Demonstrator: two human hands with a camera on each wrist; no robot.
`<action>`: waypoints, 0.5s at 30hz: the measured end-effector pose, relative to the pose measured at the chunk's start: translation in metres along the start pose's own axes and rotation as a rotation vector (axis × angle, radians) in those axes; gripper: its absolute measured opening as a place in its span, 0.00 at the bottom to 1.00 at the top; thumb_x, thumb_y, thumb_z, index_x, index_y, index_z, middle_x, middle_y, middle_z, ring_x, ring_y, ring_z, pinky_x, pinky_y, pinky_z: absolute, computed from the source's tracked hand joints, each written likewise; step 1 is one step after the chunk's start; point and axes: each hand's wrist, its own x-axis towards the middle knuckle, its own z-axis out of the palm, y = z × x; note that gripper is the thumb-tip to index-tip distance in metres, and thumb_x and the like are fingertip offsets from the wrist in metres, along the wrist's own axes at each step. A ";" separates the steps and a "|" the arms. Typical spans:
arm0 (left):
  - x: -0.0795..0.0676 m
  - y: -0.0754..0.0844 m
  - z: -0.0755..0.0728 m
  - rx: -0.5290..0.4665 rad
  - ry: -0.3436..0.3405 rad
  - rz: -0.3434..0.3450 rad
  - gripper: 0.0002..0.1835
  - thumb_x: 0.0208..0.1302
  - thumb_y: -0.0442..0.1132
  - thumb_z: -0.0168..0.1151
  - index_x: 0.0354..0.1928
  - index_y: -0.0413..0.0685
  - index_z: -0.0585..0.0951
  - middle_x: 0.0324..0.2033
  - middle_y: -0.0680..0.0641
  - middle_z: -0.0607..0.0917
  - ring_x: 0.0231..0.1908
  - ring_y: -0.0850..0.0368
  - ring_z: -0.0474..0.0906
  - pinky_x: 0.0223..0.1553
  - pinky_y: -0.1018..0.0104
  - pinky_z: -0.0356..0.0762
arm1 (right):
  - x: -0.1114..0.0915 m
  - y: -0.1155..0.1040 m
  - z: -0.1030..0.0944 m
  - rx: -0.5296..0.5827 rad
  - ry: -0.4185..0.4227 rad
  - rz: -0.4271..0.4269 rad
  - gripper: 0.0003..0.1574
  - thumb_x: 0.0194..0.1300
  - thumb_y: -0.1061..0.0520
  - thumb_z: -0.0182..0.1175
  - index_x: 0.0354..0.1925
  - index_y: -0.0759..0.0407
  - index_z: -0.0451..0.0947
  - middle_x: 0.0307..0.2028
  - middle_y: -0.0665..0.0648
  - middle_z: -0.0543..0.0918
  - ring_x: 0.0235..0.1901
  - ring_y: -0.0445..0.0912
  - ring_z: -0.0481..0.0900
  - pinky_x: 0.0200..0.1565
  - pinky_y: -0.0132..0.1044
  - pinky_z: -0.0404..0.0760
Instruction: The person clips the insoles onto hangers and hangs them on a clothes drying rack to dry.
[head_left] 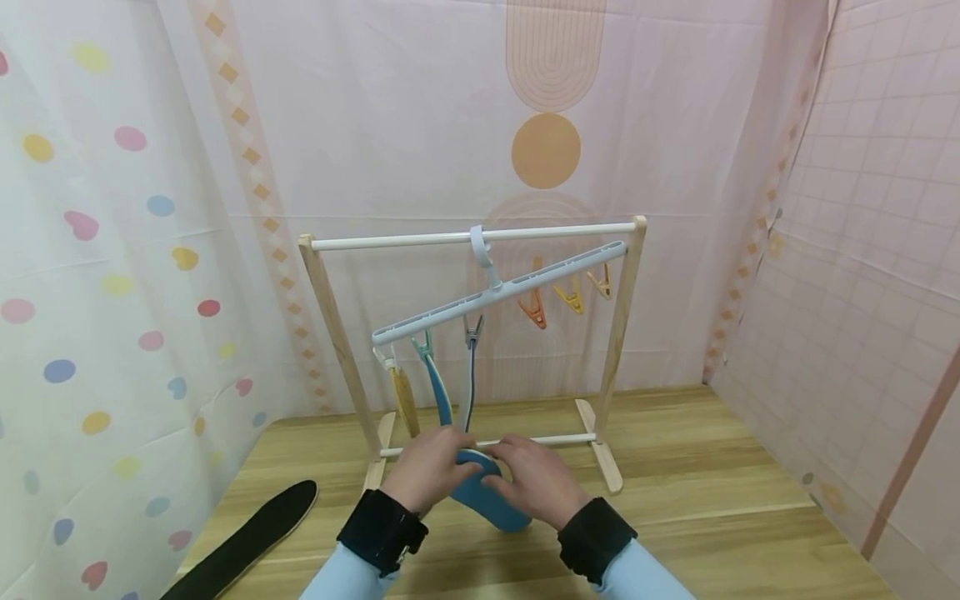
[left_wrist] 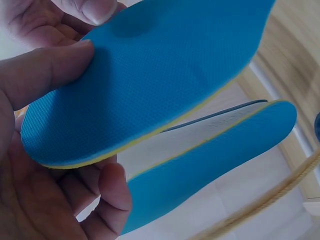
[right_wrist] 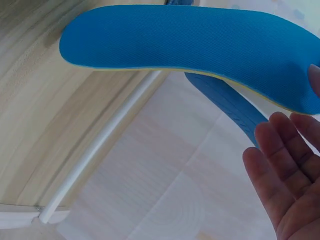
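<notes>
We are seeing a blue insole (head_left: 503, 514) being held up near its upper end by both hands: the left hand (head_left: 431, 468) is pinching it between thumb and fingers, and the right hand (head_left: 542, 479) is pinching it just beside, thumb pressing on the finely woven face. Its rounded lower end is pointing down over the middle of the wooden table (head_left: 712, 500), in front of the rack (head_left: 339, 342), and a thin yellow layer is edging it.

Behind, a pale blue plastic hanger (head_left: 442, 314) is hooking over the rack's white rail (head_left: 397, 240), its left end tilting lower. There a white clip (head_left: 385, 358) is gripping a tan insole (head_left: 404, 400), seemingly braided, though we are viewing it nearly side-on; a teal clip (head_left: 423, 346) is holding a second blue insole (head_left: 438, 392), and a grey clip (head_left: 472, 332) a pale, navy-edged insole (head_left: 467, 387). An orange clip (head_left: 533, 310), a yellow clip (head_left: 572, 297) and a cream clip (head_left: 602, 283) are dangling from the right half. Near the table's left edge a long black insole (head_left: 255, 529) is lying.
</notes>
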 end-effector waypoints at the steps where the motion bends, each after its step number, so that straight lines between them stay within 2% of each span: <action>1: 0.001 0.001 -0.001 0.004 -0.004 0.006 0.10 0.54 0.44 0.65 0.36 0.48 0.83 0.32 0.52 0.81 0.32 0.59 0.76 0.29 0.66 0.73 | 0.000 0.000 -0.001 0.006 0.004 0.000 0.24 0.59 0.45 0.59 0.51 0.54 0.75 0.41 0.49 0.78 0.37 0.39 0.76 0.35 0.32 0.74; 6: 0.006 0.006 -0.007 0.016 -0.021 0.032 0.07 0.53 0.44 0.65 0.33 0.50 0.83 0.27 0.56 0.78 0.28 0.63 0.73 0.23 0.70 0.69 | 0.002 0.000 -0.002 0.029 0.032 -0.005 0.21 0.60 0.46 0.59 0.49 0.54 0.76 0.40 0.49 0.79 0.37 0.40 0.77 0.35 0.31 0.74; 15: 0.010 0.012 -0.019 0.064 -0.031 0.092 0.07 0.52 0.42 0.67 0.32 0.50 0.83 0.27 0.56 0.79 0.27 0.64 0.73 0.23 0.72 0.69 | 0.003 0.002 -0.001 0.055 0.090 -0.033 0.15 0.60 0.49 0.60 0.45 0.52 0.78 0.36 0.47 0.79 0.33 0.38 0.76 0.32 0.29 0.73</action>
